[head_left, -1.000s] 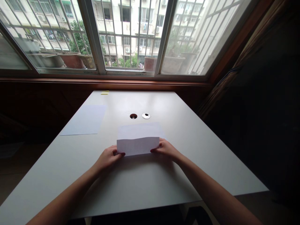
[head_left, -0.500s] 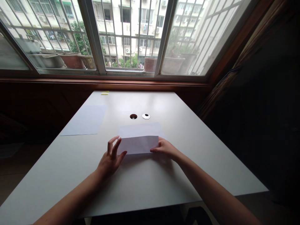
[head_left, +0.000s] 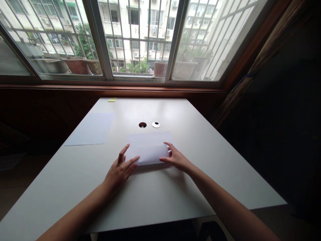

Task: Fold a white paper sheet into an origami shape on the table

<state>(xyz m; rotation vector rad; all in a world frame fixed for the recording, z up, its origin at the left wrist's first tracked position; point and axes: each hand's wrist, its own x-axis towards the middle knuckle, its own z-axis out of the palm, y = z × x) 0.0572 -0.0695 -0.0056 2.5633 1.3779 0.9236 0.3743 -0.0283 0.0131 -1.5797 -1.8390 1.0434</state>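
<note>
A white sheet of paper [head_left: 148, 147] lies on the white table [head_left: 155, 194], its near part folded over towards the window. My left hand [head_left: 119, 170] rests at the fold's left end with fingers stretched out and spread, fingertips touching the paper's edge. My right hand [head_left: 175, 158] is at the right end, fingers extended and apart, with the thumb on the lower corner and a finger on top of the flap.
A second flat sheet [head_left: 90, 128] lies at the table's left. A round cable hole [head_left: 142, 125] and its white cap [head_left: 155, 124] sit beyond the folded paper. A yellow sticky pad [head_left: 112, 99] is at the far edge, below the barred window.
Both hands have let go of the pinched flap. The flap has dropped flatter onto the sheet, and both hands now lie open at its ends.
</note>
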